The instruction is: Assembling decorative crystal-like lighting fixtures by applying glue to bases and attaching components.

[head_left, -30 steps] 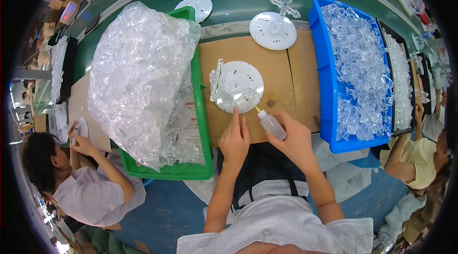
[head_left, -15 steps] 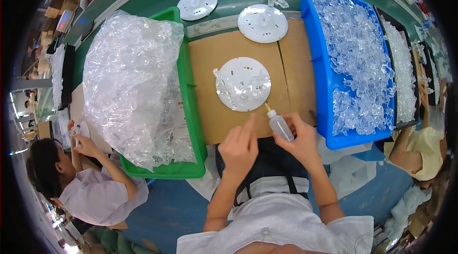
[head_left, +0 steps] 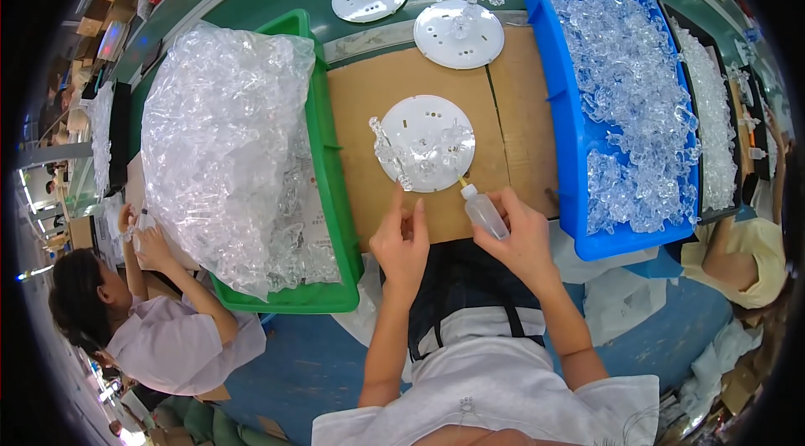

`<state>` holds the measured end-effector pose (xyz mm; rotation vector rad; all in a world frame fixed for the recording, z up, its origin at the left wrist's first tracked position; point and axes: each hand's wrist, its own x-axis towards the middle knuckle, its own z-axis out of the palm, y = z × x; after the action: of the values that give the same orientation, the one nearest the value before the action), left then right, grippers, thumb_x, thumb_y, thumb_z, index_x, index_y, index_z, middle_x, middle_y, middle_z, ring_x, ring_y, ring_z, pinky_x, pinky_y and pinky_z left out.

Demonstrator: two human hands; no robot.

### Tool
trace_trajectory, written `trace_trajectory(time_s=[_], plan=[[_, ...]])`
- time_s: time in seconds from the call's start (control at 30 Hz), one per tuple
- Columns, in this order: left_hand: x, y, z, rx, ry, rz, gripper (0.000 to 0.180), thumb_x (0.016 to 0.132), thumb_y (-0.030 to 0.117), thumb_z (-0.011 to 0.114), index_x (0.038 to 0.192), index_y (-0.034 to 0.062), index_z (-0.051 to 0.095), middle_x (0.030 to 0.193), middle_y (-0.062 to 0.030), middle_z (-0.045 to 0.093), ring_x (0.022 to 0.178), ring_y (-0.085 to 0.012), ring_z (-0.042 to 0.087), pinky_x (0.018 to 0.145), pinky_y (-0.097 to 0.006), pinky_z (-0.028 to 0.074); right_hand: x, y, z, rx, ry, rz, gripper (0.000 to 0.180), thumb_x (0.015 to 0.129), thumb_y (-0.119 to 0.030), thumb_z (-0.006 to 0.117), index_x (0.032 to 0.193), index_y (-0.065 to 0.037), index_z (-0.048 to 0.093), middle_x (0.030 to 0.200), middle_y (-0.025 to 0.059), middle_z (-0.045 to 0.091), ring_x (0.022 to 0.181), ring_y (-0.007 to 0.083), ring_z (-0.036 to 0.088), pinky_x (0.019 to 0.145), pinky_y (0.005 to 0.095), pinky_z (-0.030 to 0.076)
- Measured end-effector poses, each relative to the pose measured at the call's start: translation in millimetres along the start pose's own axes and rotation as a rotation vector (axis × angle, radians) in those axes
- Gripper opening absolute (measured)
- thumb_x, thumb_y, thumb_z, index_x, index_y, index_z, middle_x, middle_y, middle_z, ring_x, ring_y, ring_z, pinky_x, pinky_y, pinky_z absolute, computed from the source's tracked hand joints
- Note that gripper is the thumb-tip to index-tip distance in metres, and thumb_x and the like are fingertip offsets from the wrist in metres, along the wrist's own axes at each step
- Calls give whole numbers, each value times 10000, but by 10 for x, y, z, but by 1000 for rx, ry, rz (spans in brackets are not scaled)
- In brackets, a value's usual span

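Observation:
A round white disc [head_left: 412, 123] with small holes lies on the cardboard, clear ornate plastic pieces on it. One clear ornate piece [head_left: 383, 149] overhangs its left edge; another [head_left: 454, 141] is at the right. My right hand [head_left: 521, 236] grips a small translucent squeeze bottle [head_left: 485, 215] with a white cap and thin yellowish nozzle. The nozzle tip is by the disc's lower right edge. My left hand [head_left: 401, 249] is open, thumb and forefinger apart. Its forefinger reaches the lower end of the left piece; whether they touch I cannot tell.
A green bin [head_left: 331, 194] with a bulging clear bag [head_left: 226, 144] stands left. To the right is a blue bin [head_left: 570, 161] of clear plastic pieces, then a black tray [head_left: 713, 136]. Two white discs [head_left: 457, 48] [head_left: 369, 6] bearing clear crosses stand behind. Co-workers sit at both sides.
My left hand has drawn left, its thumb and forefinger now apart. The bottle has moved slightly left and up. The left clear piece now sticks out farther past the disc's edge.

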<state>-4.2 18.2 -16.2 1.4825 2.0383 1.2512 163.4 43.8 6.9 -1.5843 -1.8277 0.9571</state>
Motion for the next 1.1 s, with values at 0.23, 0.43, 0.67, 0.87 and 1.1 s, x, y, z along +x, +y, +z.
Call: trace_trajectory(time_s=[0.23, 0.43, 0.67, 0.87, 1.1], plan=[[198, 109, 305, -114, 85, -116, 331, 764, 49, 711, 1086, 21, 642, 563, 36, 389, 482, -45, 346, 454, -215, 295, -39, -23, -79, 80, -60, 24, 354, 666, -151, 717, 974, -41, 582, 722, 99, 620, 611, 191, 614, 570, 283, 487], [190, 128, 238, -121, 85, -143, 328, 750, 32, 719, 1072, 27, 657, 818, 0, 464, 506, -30, 330, 449, -197, 288, 88, 40, -123, 69, -88, -56, 339, 654, -206, 704, 953, -96, 591, 828, 102, 642, 745, 295, 626, 639, 374, 494], [194, 66, 173, -207, 107, -243, 282, 796, 38, 683, 1071, -7, 642, 872, 20, 502, 519, -4, 332, 462, -174, 278, 158, 46, -126, 41, -168, -80, 316, 644, -194, 697, 923, -114, 573, 808, 95, 613, 756, 303, 607, 629, 403, 481], [198, 79, 169, -216, 101, -266, 312, 785, 67, 708, 1088, 18, 651, 856, 22, 476, 519, -10, 334, 466, -175, 290, 190, 47, -113, 54, -173, -126, 317, 644, -189, 695, 924, -114, 566, 789, 89, 601, 743, 295, 601, 620, 404, 478], [194, 81, 177, -205, 105, -272, 314, 782, 69, 712, 1086, 22, 653, 860, 20, 477, 519, -16, 331, 468, -180, 292, 197, 53, -103, 33, -167, -161, 311, 652, -185, 691, 926, -107, 565, 786, 85, 596, 736, 287, 600, 613, 396, 479]])
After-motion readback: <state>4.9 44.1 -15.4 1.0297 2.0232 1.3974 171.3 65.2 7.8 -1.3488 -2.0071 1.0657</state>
